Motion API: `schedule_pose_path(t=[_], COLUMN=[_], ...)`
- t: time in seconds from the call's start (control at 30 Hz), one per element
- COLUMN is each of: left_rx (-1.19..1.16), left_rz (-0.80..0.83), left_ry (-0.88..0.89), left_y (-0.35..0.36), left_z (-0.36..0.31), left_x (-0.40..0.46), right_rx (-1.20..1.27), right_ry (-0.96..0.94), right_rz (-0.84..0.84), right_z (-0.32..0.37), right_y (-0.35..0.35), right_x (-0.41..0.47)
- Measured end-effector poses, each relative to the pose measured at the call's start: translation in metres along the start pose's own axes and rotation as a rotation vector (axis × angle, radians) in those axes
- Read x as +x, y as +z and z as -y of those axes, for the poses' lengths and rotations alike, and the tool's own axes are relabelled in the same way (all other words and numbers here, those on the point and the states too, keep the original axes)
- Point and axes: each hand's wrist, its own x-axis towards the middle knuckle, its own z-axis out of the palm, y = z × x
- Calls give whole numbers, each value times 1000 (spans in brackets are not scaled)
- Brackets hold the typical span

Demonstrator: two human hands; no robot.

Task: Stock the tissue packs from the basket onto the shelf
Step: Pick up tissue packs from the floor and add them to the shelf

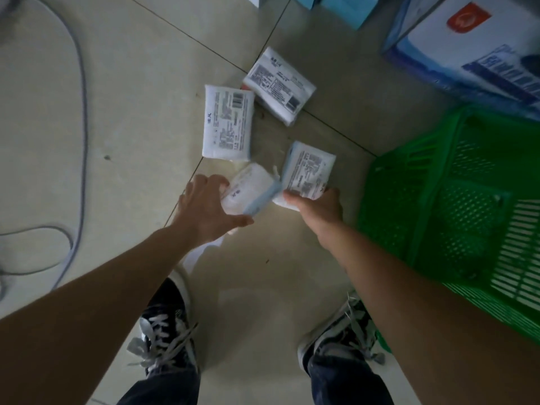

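Several white tissue packs with printed labels lie on the tiled floor. My left hand point(204, 209) grips one pack point(248, 190) that has a pale blue edge, fingers around its left side and thumb under it. My right hand point(317, 204) holds the near end of a second pack point(309, 173), label side up. Beyond them, two more packs rest flat on the floor: one upright point(228, 121) and one tilted point(279, 84). The green plastic basket point(409, 185) stands at the right, beside my right arm. No shelf is in view.
A large blue-and-white carton point(467, 48) stands at the top right behind the basket, and blue packages point(342, 7) at the top edge. A grey cable point(83, 118) loops over the floor at the left. My two shoes point(166, 334) are below the hands.
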Motion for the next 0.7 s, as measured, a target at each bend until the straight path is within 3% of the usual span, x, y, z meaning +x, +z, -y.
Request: schedule_pose_path(t=[0.23, 0.43, 0.57, 0.7], left_rx=[-236, -876, -1101, -1194], left_rz=[115, 217, 86, 74], left_ry=[-185, -310, -427, -410], left_y=[31, 39, 33, 37], left_z=[2, 9, 8, 2], left_x=[-10, -20, -35, -41], right_rx=[40, -15, 80, 76], right_ry=[94, 97, 104, 101], right_rz=[42, 56, 34, 44], right_z=[-5, -19, -29, -33], right_y=[1, 9, 4, 7], right_x=[-4, -8, -9, -13])
